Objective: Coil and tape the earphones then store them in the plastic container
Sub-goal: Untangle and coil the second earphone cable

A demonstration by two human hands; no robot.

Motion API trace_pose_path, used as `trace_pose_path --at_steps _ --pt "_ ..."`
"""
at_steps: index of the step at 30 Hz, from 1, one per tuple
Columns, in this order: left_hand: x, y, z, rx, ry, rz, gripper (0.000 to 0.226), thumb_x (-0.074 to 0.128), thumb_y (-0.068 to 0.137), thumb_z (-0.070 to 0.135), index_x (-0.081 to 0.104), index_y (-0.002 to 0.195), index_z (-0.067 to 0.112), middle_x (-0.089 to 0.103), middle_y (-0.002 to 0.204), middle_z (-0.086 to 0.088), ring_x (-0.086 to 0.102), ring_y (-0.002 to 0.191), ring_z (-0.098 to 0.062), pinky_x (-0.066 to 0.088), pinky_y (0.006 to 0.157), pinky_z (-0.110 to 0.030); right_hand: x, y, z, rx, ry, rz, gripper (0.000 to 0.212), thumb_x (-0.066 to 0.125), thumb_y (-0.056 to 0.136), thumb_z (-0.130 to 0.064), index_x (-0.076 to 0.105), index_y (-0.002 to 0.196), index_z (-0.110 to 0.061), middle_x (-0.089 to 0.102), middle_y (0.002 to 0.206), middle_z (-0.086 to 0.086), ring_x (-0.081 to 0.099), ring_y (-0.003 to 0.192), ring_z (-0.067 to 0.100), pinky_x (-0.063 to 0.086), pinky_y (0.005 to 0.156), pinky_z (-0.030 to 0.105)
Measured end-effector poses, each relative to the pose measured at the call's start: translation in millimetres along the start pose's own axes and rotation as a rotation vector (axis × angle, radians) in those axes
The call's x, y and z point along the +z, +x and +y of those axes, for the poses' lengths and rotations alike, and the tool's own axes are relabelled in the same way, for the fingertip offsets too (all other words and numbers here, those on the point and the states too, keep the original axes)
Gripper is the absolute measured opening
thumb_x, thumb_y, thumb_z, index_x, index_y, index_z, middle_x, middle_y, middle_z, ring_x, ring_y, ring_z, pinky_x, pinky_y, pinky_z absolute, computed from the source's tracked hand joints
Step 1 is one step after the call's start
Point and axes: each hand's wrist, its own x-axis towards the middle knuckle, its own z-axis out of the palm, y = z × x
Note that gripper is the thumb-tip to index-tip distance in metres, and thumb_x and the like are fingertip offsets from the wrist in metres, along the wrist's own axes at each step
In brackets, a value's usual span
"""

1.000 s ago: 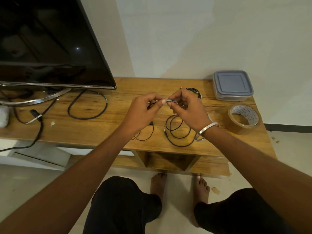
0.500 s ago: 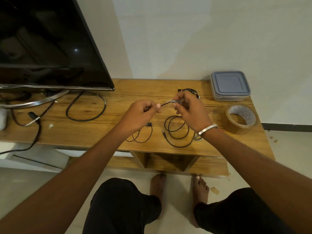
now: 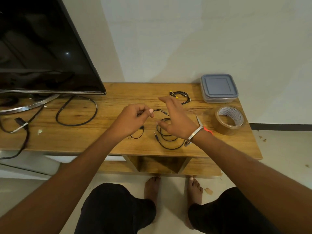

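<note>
A person seated at a low wooden TV stand (image 3: 118, 142) pinches the thin black cord of a pair of earphones (image 3: 166, 141) between thumb and forefinger of the left hand (image 3: 130, 119), held above the tabletop. The cord runs right from that pinch to a small splitter, then drops in loose, uncoiled loops on the wood, its metal jack plug lying free at the front. The right hand (image 3: 175, 121) hovers over the loops, fingers spread, gripping nothing; a metal bangle (image 3: 195, 133) circles its wrist. A second, bundled black cable (image 3: 181, 97) lies behind. At the right stand a lidded plastic container (image 3: 219, 87) and a roll of brown packing tape (image 3: 229, 119).
</note>
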Motion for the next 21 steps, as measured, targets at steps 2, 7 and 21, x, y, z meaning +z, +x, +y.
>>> trace_pose_path --at_steps 2,7,21 --pt "0.4 1.2 -0.4 0.029 0.001 -0.018 0.023 0.055 0.098 0.026 0.072 0.087 0.016 0.072 0.09 0.008 0.065 0.088 0.0 0.046 0.079 -0.023 3.1 2.4 -6.3 -0.084 0.052 -0.018 0.056 0.06 0.087 -0.031 0.038 0.137 -0.021 0.054 0.131 -0.001 0.047 0.125 0.017 0.037 0.103 0.051" --pt "-6.0 2.1 -4.7 0.025 0.036 -0.005 0.023 0.055 0.098 0.033 0.072 0.088 0.022 0.073 0.087 -0.002 0.068 0.083 -0.02 0.051 0.073 -0.038 -0.4 3.1 -13.3 -0.145 0.02 0.003 0.021 0.044 0.097 -0.021 0.062 0.109 -0.019 0.066 0.072 -0.012 0.065 0.074 0.009 0.048 0.085 0.047" --pt "-8.3 -3.4 -6.0 -0.004 0.046 -0.014 0.024 0.052 0.099 0.033 0.071 0.086 0.027 0.07 0.08 -0.005 0.068 0.076 -0.009 0.051 0.07 -0.036 -5.4 -1.4 16.4 0.158 -0.025 0.233 0.019 0.048 0.095 -0.017 0.065 0.102 -0.019 0.067 0.096 -0.004 0.063 0.094 0.019 0.048 0.088 0.049"
